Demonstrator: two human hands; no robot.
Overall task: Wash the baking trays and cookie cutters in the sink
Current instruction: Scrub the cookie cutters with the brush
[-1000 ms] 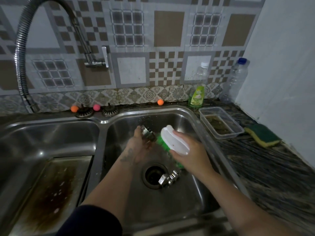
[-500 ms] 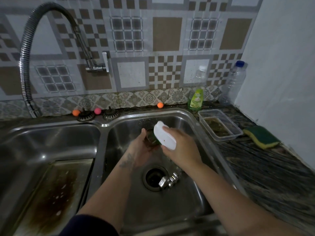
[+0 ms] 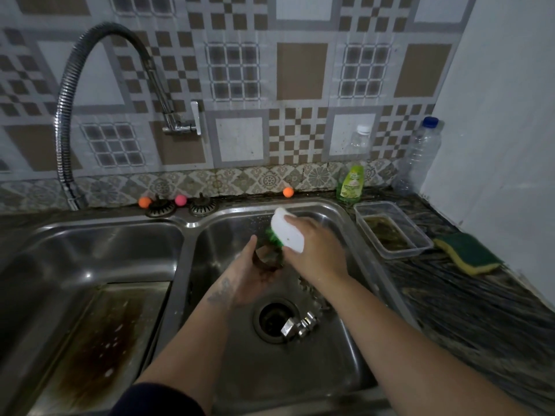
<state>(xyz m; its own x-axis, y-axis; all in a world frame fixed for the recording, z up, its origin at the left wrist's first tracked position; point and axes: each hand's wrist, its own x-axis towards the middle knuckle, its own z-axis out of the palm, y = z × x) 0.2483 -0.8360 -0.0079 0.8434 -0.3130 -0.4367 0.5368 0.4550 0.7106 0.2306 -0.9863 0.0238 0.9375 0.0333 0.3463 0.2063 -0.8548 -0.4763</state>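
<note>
My left hand curled around a round cookie cutter, held over the right basin of the sink. My right hand gripped a white scrub brush, its green bristles against the cutter's rim. The wet metal could have slipped from my fingers and fallen toward the open drain, where other cutters lay. A stained baking tray waited in the left basin. Since a second earlier, the brush had risen and tilted more upright.
</note>
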